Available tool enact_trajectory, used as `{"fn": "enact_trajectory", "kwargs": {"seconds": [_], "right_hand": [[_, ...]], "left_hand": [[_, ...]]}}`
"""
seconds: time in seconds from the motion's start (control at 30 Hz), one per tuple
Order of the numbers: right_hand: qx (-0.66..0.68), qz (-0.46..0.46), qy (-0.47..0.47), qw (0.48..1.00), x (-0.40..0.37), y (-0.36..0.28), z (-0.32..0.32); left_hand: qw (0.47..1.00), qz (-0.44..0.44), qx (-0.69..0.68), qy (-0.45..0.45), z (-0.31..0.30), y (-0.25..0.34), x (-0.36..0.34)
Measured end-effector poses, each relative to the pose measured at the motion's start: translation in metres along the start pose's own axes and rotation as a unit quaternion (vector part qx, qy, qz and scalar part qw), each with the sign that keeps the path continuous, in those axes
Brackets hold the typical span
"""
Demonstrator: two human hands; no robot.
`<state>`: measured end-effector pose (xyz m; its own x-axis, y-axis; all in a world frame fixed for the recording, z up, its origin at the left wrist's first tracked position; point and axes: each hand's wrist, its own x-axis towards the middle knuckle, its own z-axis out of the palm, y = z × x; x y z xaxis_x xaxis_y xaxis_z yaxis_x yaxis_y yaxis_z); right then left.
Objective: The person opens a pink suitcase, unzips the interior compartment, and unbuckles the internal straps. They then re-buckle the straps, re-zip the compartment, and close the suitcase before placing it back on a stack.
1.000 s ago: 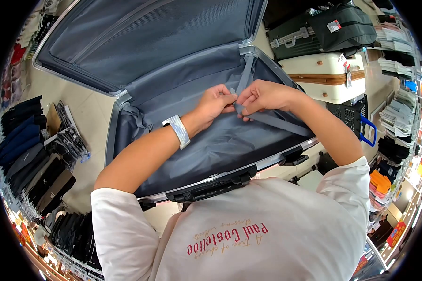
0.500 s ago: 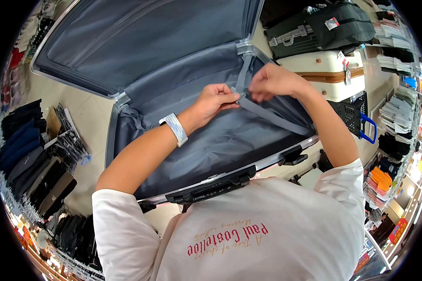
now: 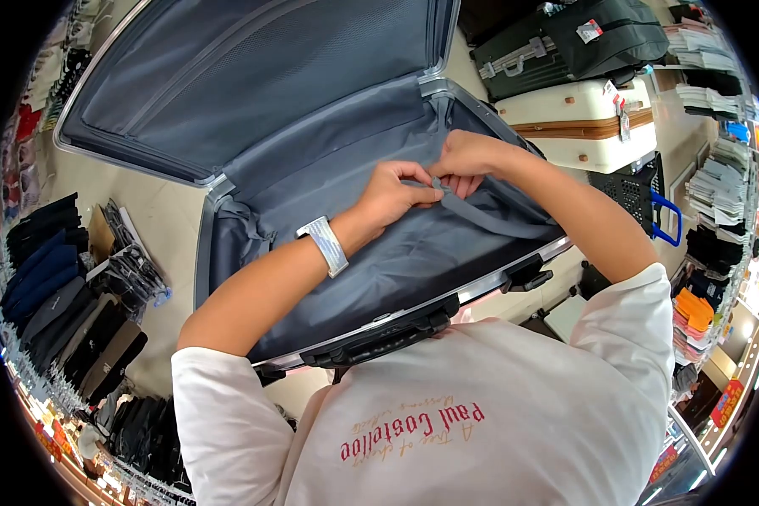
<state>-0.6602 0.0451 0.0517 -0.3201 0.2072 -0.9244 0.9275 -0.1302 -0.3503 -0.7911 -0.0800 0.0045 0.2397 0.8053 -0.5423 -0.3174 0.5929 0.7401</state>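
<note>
A large suitcase (image 3: pixel 346 278) lies open before me, lined in dark grey fabric, its lid (image 3: pixel 253 93) tipped back on the far side. Across the right part of the base runs a grey luggage strap (image 3: pixel 497 221). My left hand (image 3: pixel 396 194), with a pale band on the wrist, pinches the strap near its middle. Right beside it, my right hand (image 3: pixel 468 160) has its fingers curled onto the strap from the far side. The join between the hands is mostly covered by fingers. Another bunched strap (image 3: pixel 246 223) rests at the base's left end.
At upper right stand a dark green suitcase (image 3: pixel 523 63) and a cream suitcase (image 3: pixel 578 105) with a brown band. A black basket (image 3: pixel 628 198) with a blue handle is below them. Dark clothes (image 3: pixel 51 278) hang at left; folded garments (image 3: pixel 717 190) fill racks at right.
My right hand has come down and left, from a blurred position above the strap to curled fingers against it. My left hand stays on the strap. The view has shifted slightly.
</note>
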Motion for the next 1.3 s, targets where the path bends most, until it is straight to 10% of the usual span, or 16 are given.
{"fn": "enact_trajectory", "kwargs": {"seconds": [0.47, 0.63, 1.3], "right_hand": [[0.124, 0.038, -0.150, 0.980, 0.022, 0.023, 0.003], [0.208, -0.002, -0.071, 0.976, 0.011, 0.008, 0.002], [0.062, -0.100, -0.001, 0.993, 0.003, 0.005, -0.017]], "left_hand": [[0.951, 0.174, 0.249, 0.059, -0.002, -0.004, -0.010], [0.999, -0.035, -0.027, 0.025, -0.012, 0.004, -0.008], [0.985, -0.024, -0.138, 0.103, -0.026, 0.005, -0.019]]}}
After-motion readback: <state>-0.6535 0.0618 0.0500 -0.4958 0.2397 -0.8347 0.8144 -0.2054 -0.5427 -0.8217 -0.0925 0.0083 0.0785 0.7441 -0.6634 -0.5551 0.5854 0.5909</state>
